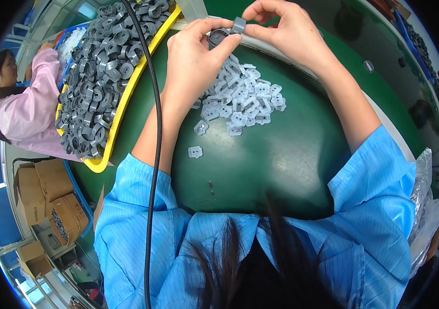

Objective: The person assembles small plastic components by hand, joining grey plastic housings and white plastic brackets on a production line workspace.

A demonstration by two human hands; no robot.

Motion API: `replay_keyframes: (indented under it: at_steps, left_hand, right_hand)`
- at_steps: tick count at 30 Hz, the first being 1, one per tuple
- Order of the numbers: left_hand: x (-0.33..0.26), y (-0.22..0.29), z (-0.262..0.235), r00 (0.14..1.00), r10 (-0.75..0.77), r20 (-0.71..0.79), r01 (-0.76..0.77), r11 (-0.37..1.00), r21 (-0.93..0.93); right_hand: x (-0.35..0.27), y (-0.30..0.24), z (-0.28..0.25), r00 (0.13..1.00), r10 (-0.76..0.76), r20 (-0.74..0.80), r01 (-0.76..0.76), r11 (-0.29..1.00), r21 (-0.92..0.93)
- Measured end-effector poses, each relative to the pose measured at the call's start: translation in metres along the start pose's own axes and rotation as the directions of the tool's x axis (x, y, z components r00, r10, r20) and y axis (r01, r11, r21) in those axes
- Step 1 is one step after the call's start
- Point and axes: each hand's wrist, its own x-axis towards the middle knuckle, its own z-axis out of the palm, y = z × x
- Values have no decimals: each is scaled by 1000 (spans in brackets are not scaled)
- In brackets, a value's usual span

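Observation:
Both hands meet at the far side of the green work surface. My left hand [194, 56] is closed on a dark grey round plastic part [218, 37], pinched between thumb and fingers. In the fingertips of my right hand [286, 32] is a smaller grey plastic piece [238, 26], up against the left hand's part; whether the two are joined I cannot tell. Below my hands lies a heap of small translucent white plastic pieces [247, 98]. Two such pieces sit apart from it, nearer me, one of them a lone white piece [195, 152].
A yellow-rimmed tray [126, 98] piled with grey round parts stands at the left. Beyond it a person in a pink sleeve [34, 113] sits by a blue bin [70, 44]. A black cable [156, 123] hangs across the view. Cardboard boxes [49, 185] are at lower left, clear plastic bags [425, 216] at right.

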Motion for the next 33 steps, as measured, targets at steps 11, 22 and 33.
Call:
replay_keyframes:
  at_steps: [11,22,33]
  left_hand:
    - [2,-14,5,991,-126,54,137,865,-483]
    - [-2,16,-5,997,36,68,-36,999,-2]
    - [-4,25,9,973,-33,227,148,847,-511]
  right_hand:
    - [7,4,4,916,268,298,-393,745,539]
    - [3,3,-5,926,160,343,-318,819,477]
    - [-7,-12,6,992,-23,-126,58,959,279]
